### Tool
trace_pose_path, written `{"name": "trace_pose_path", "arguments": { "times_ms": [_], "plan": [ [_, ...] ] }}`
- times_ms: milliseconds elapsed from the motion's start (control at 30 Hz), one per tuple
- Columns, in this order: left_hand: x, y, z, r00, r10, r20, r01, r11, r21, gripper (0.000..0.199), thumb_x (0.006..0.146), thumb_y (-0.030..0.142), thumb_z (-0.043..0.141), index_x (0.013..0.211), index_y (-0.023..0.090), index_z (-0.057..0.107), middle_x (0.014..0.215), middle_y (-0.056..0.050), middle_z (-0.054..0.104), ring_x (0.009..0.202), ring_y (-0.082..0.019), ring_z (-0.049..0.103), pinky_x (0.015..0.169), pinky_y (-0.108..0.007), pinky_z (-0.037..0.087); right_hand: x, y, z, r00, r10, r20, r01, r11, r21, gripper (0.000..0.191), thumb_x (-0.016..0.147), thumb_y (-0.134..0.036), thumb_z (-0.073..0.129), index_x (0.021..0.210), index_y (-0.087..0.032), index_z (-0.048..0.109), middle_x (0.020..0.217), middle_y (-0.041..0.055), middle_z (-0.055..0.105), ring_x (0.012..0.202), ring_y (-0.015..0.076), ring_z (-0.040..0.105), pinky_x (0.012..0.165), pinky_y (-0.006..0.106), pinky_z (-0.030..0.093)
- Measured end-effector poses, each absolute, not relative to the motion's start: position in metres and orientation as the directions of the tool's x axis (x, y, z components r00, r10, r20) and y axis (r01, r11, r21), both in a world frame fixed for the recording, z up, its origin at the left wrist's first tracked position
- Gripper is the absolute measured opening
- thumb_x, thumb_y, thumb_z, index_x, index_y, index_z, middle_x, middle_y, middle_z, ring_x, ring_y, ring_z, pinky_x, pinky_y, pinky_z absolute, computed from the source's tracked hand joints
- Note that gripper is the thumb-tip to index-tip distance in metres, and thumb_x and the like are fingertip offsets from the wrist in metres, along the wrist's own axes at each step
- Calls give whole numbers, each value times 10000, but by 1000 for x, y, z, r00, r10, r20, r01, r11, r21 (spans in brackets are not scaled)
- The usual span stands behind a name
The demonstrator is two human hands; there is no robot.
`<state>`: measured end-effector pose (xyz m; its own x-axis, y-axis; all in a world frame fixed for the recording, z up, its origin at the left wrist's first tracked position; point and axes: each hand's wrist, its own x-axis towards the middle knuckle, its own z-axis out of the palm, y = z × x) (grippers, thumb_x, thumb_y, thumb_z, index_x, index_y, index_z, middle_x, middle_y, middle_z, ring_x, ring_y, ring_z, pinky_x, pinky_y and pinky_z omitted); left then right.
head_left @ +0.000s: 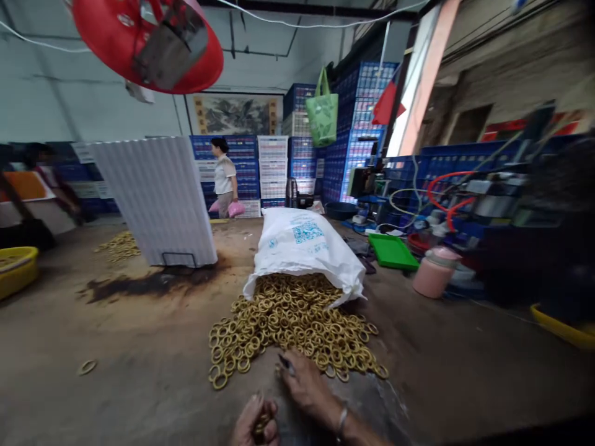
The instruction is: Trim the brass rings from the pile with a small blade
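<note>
Brass-coloured rings (297, 319) spill in a heap from the mouth of a white sack (307, 241) lying on the brown table. My left hand (256, 422), at the bottom edge of the view, is curled round several rings. To its right my right hand (302, 381) reaches to the near edge of the heap, a dark pen-like tool between its fingers; a bracelet circles that wrist. One loose ring (87, 367) lies apart at the left.
A corrugated white panel (155, 201) stands in a wire holder left of the sack. On the right are a green tray (393, 251) and a pink jar (435, 272). A red lamp (149, 43) hangs above; a person (224, 176) is behind the table.
</note>
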<state>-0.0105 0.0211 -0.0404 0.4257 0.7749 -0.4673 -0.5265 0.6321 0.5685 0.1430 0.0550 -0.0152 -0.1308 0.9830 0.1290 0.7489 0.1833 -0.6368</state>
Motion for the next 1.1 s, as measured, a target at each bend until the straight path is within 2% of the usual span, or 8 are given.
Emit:
{"name": "trace_pose_path", "arguments": {
  "times_ms": [100,200,267,333,433,600,767,1100],
  "plan": [
    [-1,20,-38,264,861,-435,-510,507,695,458,516,557,685,621,152,498,439,49,417,341,-42,335,347,-165,218,149,50,-11,-123,992,40,576,104,-811,128,723,-228,407,701,-166,517,664,0,510,648,120,447,605,210,331],
    [9,18,-31,71,922,-381,-383,378,843,505,546,574,642,830,174,522,466,61,464,320,-43,316,334,-164,203,152,44,-8,-192,981,-21,423,63,-904,116,683,-260,451,670,-159,507,588,-35,441,593,104,398,551,198,309],
    [13,16,-26,31,951,-308,-273,304,912,511,597,549,610,920,163,524,434,74,437,331,-49,318,349,-162,210,153,41,-8,-231,972,-40,326,38,-945,141,675,-292,476,675,-155,509,569,-43,428,569,96,386,529,194,303],
    [16,15,-20,72,967,-245,-203,254,946,439,648,522,573,868,144,544,421,74,410,344,-48,319,363,-163,215,153,39,-10,-255,965,-67,239,-4,-971,179,671,-334,500,676,-155,506,559,-46,434,544,89,385,511,189,305],
    [19,14,-13,115,970,-212,-177,230,957,357,685,494,535,756,144,536,423,72,394,341,-48,307,363,-172,216,152,39,-16,-235,963,-133,150,-100,-984,256,628,-409,547,654,-161,487,532,-49,426,505,81,378,475,183,303],
    [26,13,-9,18,979,-205,-171,205,964,259,672,413,543,663,157,499,424,75,367,350,-53,286,375,-191,220,152,39,-26,-180,947,-267,70,-259,-963,375,556,-518,586,654,-183,448,475,-77,369,410,57,313,400,173,258],
    [30,12,-10,-29,992,-126,-97,123,988,146,659,275,533,614,136,528,491,31,457,465,-81,382,477,-208,311,155,37,-35,-148,931,-334,48,-331,-942,413,550,-563,579,677,-182,481,446,-75,372,394,61,348,393,167,268],
    [28,12,-5,94,951,-294,-193,308,932,216,567,375,540,560,174,461,452,25,469,386,-83,371,413,-218,276,159,44,-52,-95,932,-350,58,-345,-937,451,482,-602,578,648,-191,491,423,-52,412,384,99,420,387,201,321]
  ]
}}
